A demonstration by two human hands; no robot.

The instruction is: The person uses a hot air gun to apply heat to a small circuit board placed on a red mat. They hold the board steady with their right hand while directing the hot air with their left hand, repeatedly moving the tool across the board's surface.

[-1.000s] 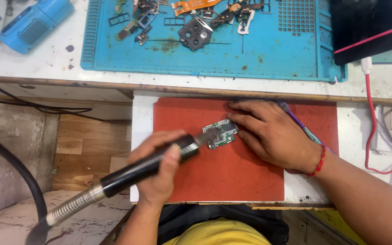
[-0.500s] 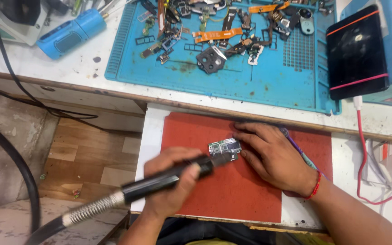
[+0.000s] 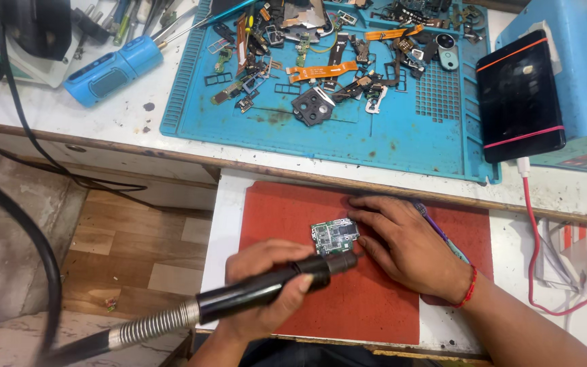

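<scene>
Black hot-air wand (image 3: 266,289), left hand (image 3: 266,285), nozzle up-right toward board (image 3: 335,236).

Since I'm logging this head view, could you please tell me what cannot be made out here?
- Black hot-air handle: the left hand covers its middle; its nozzle tip blurs against the board.
- Small green circuit board: components too small to tell.
- Thin purple tool: mostly hidden under the right hand.
- Black phone: screen dark.
</scene>
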